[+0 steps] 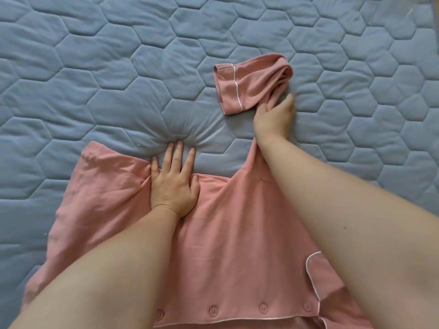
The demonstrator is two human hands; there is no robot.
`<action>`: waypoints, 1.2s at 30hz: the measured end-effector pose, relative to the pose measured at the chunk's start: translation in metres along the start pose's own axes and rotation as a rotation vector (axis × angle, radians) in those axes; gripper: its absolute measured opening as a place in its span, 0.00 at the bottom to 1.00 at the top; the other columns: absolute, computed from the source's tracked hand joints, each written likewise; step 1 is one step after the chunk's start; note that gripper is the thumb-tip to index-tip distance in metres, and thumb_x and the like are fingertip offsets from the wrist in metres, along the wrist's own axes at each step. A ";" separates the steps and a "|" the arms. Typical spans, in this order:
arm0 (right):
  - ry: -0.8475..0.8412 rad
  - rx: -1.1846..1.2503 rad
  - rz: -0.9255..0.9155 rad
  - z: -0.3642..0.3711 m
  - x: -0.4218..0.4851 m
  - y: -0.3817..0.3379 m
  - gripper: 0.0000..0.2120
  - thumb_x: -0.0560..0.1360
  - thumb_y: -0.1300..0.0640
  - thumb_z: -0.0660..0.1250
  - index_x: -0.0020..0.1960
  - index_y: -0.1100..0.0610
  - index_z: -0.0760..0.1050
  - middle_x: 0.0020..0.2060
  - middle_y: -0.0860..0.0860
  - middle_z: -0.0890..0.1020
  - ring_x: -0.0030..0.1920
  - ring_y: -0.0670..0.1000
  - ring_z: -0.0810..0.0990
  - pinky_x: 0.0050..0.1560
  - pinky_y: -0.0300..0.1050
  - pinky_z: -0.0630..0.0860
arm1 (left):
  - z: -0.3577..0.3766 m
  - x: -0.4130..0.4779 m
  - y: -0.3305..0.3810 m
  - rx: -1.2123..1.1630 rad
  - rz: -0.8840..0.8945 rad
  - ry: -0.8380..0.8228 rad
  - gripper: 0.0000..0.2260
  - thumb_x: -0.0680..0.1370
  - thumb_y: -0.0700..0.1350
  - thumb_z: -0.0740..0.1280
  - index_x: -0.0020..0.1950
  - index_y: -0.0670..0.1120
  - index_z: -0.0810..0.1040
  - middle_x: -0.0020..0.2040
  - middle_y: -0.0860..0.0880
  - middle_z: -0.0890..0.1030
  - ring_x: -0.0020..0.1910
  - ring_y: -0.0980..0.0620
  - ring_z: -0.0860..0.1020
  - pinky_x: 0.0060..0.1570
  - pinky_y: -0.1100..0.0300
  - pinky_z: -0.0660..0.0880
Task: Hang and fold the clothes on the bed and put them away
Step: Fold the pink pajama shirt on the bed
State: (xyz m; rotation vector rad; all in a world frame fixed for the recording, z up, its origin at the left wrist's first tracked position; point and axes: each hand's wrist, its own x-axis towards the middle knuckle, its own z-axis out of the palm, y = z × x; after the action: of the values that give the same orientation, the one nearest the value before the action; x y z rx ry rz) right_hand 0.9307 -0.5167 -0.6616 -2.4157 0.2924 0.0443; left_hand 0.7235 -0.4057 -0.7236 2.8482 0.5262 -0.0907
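A pink button-up pyjama shirt (228, 238) with white piping lies spread on the blue quilted bed (95, 74). My left hand (173, 181) presses flat on the shirt's upper edge, fingers apart and reaching onto the quilt. My right hand (273, 117) pinches the shirt's long sleeve (249, 86), which doubles back to the left so its cuff lies toward the bed's middle. A row of pink buttons (237, 309) runs along the near hem.
The hexagon-stitched quilt covers the whole view. Its far right corner (434, 20) shows a pale edge.
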 end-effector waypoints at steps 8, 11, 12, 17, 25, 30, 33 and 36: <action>-0.358 0.193 0.207 -0.020 0.020 0.019 0.27 0.74 0.48 0.67 0.63 0.68 0.72 0.57 0.56 0.78 0.58 0.53 0.76 0.61 0.45 0.71 | -0.027 0.059 0.050 -0.193 -0.211 0.034 0.27 0.76 0.53 0.59 0.72 0.43 0.65 0.73 0.38 0.63 0.73 0.40 0.60 0.70 0.39 0.54; -0.414 0.141 0.157 -0.018 0.028 0.020 0.15 0.73 0.54 0.69 0.50 0.66 0.79 0.44 0.59 0.80 0.46 0.52 0.77 0.51 0.48 0.75 | -0.033 0.102 0.074 -0.257 -0.313 -0.228 0.47 0.72 0.67 0.63 0.78 0.48 0.41 0.78 0.44 0.40 0.77 0.45 0.40 0.72 0.39 0.43; -0.335 0.107 0.145 -0.022 0.031 0.019 0.11 0.73 0.55 0.67 0.46 0.64 0.80 0.41 0.60 0.80 0.44 0.52 0.75 0.48 0.47 0.73 | -0.035 0.115 0.076 -0.230 -0.290 -0.275 0.52 0.68 0.71 0.65 0.78 0.49 0.38 0.78 0.45 0.38 0.77 0.45 0.38 0.72 0.39 0.43; 0.190 0.007 0.257 -0.057 0.056 0.034 0.12 0.75 0.60 0.62 0.57 0.60 0.73 0.57 0.57 0.78 0.58 0.58 0.75 0.56 0.44 0.67 | -0.028 0.141 0.074 -0.035 -0.207 -0.340 0.62 0.60 0.71 0.72 0.78 0.46 0.37 0.78 0.43 0.38 0.77 0.42 0.39 0.71 0.36 0.47; -0.229 -0.555 -0.721 -0.025 0.070 -0.026 0.28 0.72 0.59 0.62 0.71 0.58 0.65 0.68 0.59 0.68 0.66 0.60 0.68 0.64 0.52 0.66 | -0.029 0.148 0.076 0.076 -0.170 -0.384 0.62 0.61 0.73 0.69 0.77 0.45 0.36 0.78 0.42 0.39 0.76 0.41 0.39 0.69 0.35 0.51; -0.188 -0.406 -0.235 -0.022 0.098 -0.061 0.13 0.75 0.58 0.61 0.57 0.61 0.77 0.57 0.59 0.80 0.59 0.60 0.77 0.54 0.46 0.73 | -0.031 0.149 0.076 0.105 -0.162 -0.383 0.62 0.60 0.74 0.68 0.78 0.46 0.37 0.78 0.41 0.39 0.76 0.40 0.39 0.69 0.34 0.53; 0.119 0.142 -0.057 -0.043 0.129 -0.081 0.12 0.75 0.55 0.65 0.56 0.60 0.72 0.52 0.54 0.80 0.55 0.54 0.78 0.50 0.37 0.67 | -0.032 0.149 0.078 0.124 -0.168 -0.389 0.61 0.60 0.75 0.68 0.78 0.46 0.38 0.77 0.41 0.39 0.76 0.40 0.39 0.69 0.34 0.54; -0.090 0.332 -0.147 -0.051 0.141 -0.095 0.28 0.72 0.55 0.71 0.67 0.60 0.64 0.51 0.48 0.73 0.52 0.46 0.75 0.47 0.26 0.64 | -0.033 0.150 0.079 0.130 -0.177 -0.398 0.61 0.60 0.74 0.68 0.78 0.46 0.38 0.77 0.41 0.39 0.76 0.40 0.39 0.69 0.35 0.54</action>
State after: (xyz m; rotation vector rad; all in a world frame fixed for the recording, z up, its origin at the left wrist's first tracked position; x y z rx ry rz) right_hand 1.0863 -0.5080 -0.5772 -2.0917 0.0723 0.0353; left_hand 0.8927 -0.4176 -0.6889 2.7866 0.7006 -0.7288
